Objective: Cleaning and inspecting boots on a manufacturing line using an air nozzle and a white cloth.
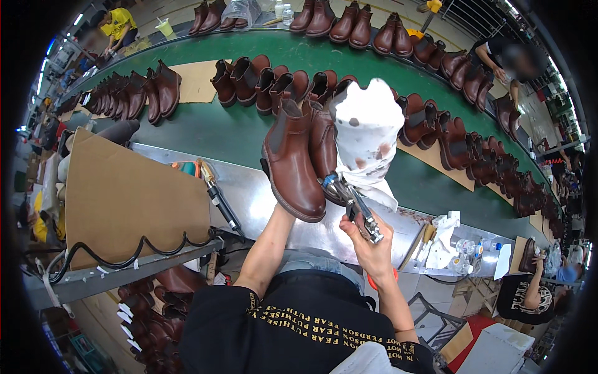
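Note:
A brown leather ankle boot (pixel 291 159) with a dark elastic side panel is held up over the bench, toe toward me. My left forearm (pixel 268 246) reaches up beneath it; the boot hides my left hand, which appears to support it from below. My right hand (pixel 372 246) is wrapped round a metal spray gun (pixel 356 209), its nozzle end close to the boot's toe. A second brown boot (pixel 322 142) is just behind the first. Right beside it rises a white cloth-covered form (pixel 367 124) with brown stains.
Brown boots (pixel 458 143) line the green conveyor belt (pixel 205 128), some on cardboard. On the metal bench (pixel 249 193) lie a black-handled tool (pixel 219 201), white rags (pixel 442 243) and clear bottles (pixel 467 252). A cardboard sheet (pixel 134 199) and coiled black hose (pixel 146 243) are left. Other people work around the line.

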### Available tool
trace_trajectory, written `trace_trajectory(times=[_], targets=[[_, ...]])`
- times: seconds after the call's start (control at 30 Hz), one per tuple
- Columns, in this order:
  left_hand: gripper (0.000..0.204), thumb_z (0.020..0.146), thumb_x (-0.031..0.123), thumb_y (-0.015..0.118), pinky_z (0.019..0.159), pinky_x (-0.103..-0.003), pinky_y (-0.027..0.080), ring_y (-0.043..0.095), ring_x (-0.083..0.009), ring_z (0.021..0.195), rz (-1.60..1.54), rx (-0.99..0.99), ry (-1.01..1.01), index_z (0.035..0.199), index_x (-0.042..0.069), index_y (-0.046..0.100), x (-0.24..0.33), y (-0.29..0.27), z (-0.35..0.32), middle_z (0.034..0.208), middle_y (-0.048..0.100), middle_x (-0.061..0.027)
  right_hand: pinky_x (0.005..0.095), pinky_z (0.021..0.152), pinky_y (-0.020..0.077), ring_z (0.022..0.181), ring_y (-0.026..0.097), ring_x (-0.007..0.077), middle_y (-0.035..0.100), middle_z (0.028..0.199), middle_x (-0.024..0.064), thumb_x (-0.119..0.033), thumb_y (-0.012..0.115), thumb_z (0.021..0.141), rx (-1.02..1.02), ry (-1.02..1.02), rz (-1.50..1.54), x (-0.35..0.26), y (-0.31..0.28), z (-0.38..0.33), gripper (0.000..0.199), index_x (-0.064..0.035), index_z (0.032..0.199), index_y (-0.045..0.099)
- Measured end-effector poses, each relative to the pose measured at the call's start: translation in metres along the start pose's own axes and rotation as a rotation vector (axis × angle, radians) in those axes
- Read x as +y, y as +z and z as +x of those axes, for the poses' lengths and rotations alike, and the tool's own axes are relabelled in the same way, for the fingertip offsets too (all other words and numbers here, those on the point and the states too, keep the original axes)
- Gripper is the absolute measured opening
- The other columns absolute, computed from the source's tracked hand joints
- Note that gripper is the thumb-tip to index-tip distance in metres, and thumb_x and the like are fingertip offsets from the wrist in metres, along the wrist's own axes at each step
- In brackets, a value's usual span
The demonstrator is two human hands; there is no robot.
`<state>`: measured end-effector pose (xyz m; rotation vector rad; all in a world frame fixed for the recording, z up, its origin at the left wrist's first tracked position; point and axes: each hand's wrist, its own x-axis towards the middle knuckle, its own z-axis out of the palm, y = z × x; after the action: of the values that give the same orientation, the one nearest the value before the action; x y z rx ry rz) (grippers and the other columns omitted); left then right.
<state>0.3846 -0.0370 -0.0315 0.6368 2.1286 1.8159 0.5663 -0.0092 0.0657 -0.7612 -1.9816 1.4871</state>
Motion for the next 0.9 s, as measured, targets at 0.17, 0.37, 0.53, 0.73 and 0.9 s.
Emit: trace_trajectory(times=[0.17, 0.37, 0.53, 0.73, 0.9], targets=[[0.026, 0.09, 0.012, 0.042, 0.085, -0.037, 0.042, 0.052, -0.0293, 0.096, 0.087, 0.003, 0.018, 0.112, 0.001, 0.051, 0.001, 0.0, -0.002, 0.102, 0.053, -0.0175, 0.0259, 0.065, 0.0469, 0.07, 0.058, 0.0144, 0.062, 0.08, 0.0104, -0.005, 0.071, 0.077, 0.056, -0.052, -0.034, -0.009, 0.005, 0.013, 0.038, 0.0056, 0.111, 0.057], [0.026, 0.09, 0.012, 0.041, 0.085, -0.037, 0.042, 0.052, -0.0301, 0.096, 0.188, 0.021, 0.036, 0.112, 0.001, 0.051, 0.002, 0.003, 0.004, 0.102, 0.053, -0.0181, 0.0256, 0.064, 0.0462, 0.07, 0.057, 0.0127, 0.063, 0.08, 0.0102, -0.005, 0.07, 0.077, 0.024, -0.003, -0.087, -0.011, 0.003, 0.012, 0.038, 0.0052, 0.112, 0.057], [0.026, 0.09, 0.011, 0.041, 0.085, -0.038, 0.042, 0.052, -0.0309, 0.096, 0.276, 0.037, 0.046, 0.111, 0.001, 0.051, 0.002, 0.002, 0.007, 0.102, 0.053, -0.0187, 0.0249, 0.064, 0.0454, 0.071, 0.056, 0.0114, 0.063, 0.081, 0.0096, -0.004, 0.069, 0.078, -0.034, 0.047, -0.044, -0.009, 0.006, 0.005, 0.035, 0.0057, 0.11, 0.058], [0.026, 0.09, 0.011, 0.04, 0.085, -0.038, 0.041, 0.052, -0.0317, 0.096, 0.384, 0.048, 0.062, 0.111, 0.001, 0.051, 0.004, 0.005, 0.008, 0.102, 0.053, -0.0193, 0.0249, 0.065, 0.0456, 0.072, 0.055, 0.0104, 0.064, 0.084, 0.0096, -0.004, 0.069, 0.078, -0.085, 0.091, -0.03, -0.011, 0.007, 0.002, 0.034, 0.0065, 0.109, 0.058], [0.027, 0.09, 0.011, 0.04, 0.085, -0.039, 0.041, 0.052, -0.0325, 0.096, 0.472, 0.05, 0.086, 0.111, 0.001, 0.051, 0.002, 0.002, 0.012, 0.101, 0.053, -0.0199, 0.0245, 0.065, 0.0458, 0.072, 0.054, 0.0091, 0.064, 0.085, 0.0086, -0.006, 0.069, 0.079, -0.138, 0.149, 0.008, -0.01, 0.012, 0.002, 0.033, 0.0055, 0.108, 0.059]])
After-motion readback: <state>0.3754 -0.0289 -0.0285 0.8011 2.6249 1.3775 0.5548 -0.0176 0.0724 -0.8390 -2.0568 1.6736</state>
